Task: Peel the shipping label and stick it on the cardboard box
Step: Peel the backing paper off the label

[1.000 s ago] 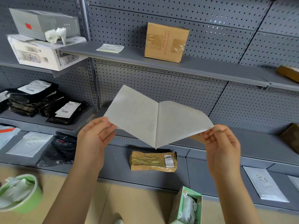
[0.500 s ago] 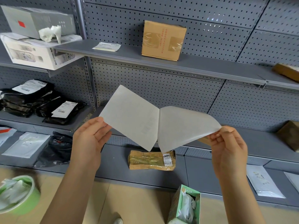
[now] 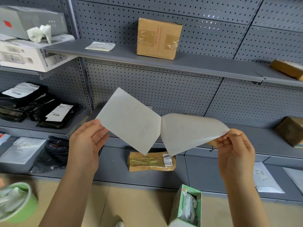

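In front of the grey shelves, my left hand [image 3: 86, 141] pinched the shipping label [image 3: 131, 122] while my right hand [image 3: 236, 149] gripped its curling backing [image 3: 188, 131], the cardboard box [image 3: 159, 38] far above; the freed adhesive risked folding onto itself.

Grey pegboard shelving [image 3: 188, 94] lines the wall. On the left shelves sit a white carton [image 3: 24, 54] under a grey carton [image 3: 29, 20], crumpled plastic [image 3: 40, 33] and black mailer bags [image 3: 41, 112] with printed slips. A loose slip [image 3: 100, 46] lies on the upper shelf. A taped flat parcel [image 3: 151, 161] rests on the bottom shelf. On the floor stand a green bin [image 3: 18, 202] and a green box [image 3: 186, 208] stuffed with scraps.
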{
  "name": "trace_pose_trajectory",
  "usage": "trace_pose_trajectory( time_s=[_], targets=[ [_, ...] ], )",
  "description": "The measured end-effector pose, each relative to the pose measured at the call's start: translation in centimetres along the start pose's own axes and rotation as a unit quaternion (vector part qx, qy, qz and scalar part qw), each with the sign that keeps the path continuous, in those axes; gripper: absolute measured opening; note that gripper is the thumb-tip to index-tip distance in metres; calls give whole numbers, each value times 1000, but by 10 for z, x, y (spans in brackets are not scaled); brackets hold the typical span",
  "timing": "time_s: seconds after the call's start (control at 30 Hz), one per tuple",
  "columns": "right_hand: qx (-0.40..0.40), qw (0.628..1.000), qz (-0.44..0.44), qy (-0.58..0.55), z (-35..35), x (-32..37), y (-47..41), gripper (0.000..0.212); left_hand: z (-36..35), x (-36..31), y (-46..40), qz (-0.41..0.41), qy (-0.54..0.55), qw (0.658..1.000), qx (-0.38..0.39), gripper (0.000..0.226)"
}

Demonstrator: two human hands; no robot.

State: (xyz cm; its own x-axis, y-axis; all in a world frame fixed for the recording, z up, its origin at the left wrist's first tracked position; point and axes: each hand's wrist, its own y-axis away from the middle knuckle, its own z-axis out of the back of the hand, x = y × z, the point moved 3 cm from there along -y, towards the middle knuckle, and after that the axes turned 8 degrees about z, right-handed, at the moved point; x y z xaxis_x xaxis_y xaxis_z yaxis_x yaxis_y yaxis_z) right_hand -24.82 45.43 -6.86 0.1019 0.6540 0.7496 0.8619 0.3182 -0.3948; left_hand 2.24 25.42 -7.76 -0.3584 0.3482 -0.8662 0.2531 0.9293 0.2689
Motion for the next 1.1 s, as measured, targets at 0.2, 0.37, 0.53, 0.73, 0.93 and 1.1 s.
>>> trace_pose_trajectory(
  time_s=[0.2,0.37,0.53,0.73,0.93,1.1],
  targets=[
    [-24,1000,3,6,14,1,-3,27,-6,5,-5,4,-11,1000,5,14],
    [-48,999,9,20,27,4,-7,24,-16,13,-11,14,-21,1000,15,12],
    [-78,996,19,32,39,12,-10,28,-30,24,-16,28,-34,999,32,15],
    [-114,992,35,43,58,18,-11,27,-45,35,-27,41,-37,998,39,9],
    [-141,987,44,64,75,22,-8,28,-70,47,-32,68,-50,994,73,7],
    [-169,982,41,79,92,19,-3,24,-98,62,-35,91,-73,987,106,13]
  ],
)
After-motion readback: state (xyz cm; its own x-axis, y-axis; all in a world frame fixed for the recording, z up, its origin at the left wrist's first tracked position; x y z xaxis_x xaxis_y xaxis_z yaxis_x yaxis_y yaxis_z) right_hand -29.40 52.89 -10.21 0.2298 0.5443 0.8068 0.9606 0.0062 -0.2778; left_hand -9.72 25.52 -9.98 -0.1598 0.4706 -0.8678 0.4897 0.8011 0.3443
